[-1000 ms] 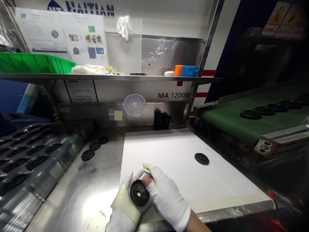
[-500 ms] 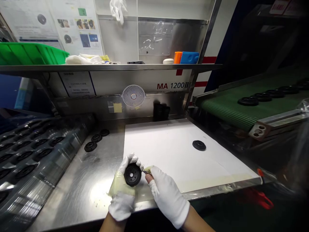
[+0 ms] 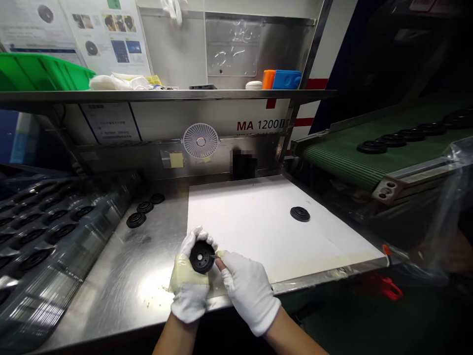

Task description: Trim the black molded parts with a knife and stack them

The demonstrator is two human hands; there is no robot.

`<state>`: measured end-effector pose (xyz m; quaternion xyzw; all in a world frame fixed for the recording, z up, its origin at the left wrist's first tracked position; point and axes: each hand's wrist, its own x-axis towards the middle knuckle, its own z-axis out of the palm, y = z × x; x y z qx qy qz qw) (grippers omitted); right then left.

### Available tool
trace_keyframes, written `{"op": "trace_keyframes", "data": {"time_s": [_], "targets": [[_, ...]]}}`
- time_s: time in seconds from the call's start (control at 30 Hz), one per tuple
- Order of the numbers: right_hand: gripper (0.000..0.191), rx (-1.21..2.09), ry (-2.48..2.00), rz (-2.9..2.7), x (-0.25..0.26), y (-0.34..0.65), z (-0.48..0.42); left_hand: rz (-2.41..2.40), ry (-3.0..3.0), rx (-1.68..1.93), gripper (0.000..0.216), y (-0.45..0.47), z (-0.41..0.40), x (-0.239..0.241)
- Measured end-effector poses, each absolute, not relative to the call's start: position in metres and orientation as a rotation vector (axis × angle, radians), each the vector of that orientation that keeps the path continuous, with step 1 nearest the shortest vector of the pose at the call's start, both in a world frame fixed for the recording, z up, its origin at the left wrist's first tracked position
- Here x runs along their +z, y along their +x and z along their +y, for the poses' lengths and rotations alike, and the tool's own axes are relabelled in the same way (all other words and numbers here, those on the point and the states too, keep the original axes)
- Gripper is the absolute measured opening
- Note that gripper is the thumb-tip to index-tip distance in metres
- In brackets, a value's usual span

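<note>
Black disc (image 3: 205, 262) fills curled left fingers (image 3: 210, 240); right fingers (image 3: 220, 265) pinch a tool (image 3: 215, 256) at its rim; the edgework, seemingly, wants steadiness.

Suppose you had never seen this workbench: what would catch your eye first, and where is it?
Probably the white-gloved left hand at lower centre, holding a round black disc, with the white-gloved right hand pinching a thin item, too small to identify, at the disc's edge. Next, perhaps, the bright green plastic bin on the metal shelf at upper left, and the green conveyor belt at right, carrying a row of round black discs.
</note>
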<state>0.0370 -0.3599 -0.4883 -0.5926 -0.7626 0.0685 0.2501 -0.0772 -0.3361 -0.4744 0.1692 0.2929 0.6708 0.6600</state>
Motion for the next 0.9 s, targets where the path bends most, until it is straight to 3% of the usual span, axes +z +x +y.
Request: {"op": "trace_keyframes", "data": {"time_s": [0.27,0.6,0.9], "targets": [[0.024,0.286,-1.606,-2.015,-0.497,0.028,-0.37,0.49,0.303,1.57,0.01,-0.078,-0.326,-0.487],[0.026,0.301,-1.643,-1.969,-0.497,0.02,-0.374,0.467,0.304,1.613,0.009,-0.075,-0.322,-0.487],[0.023,0.31,-1.625,-1.984,-0.497,0.03,-0.368,0.494,0.314,1.379,0.038,-0.084,-0.333,-0.48]]}}
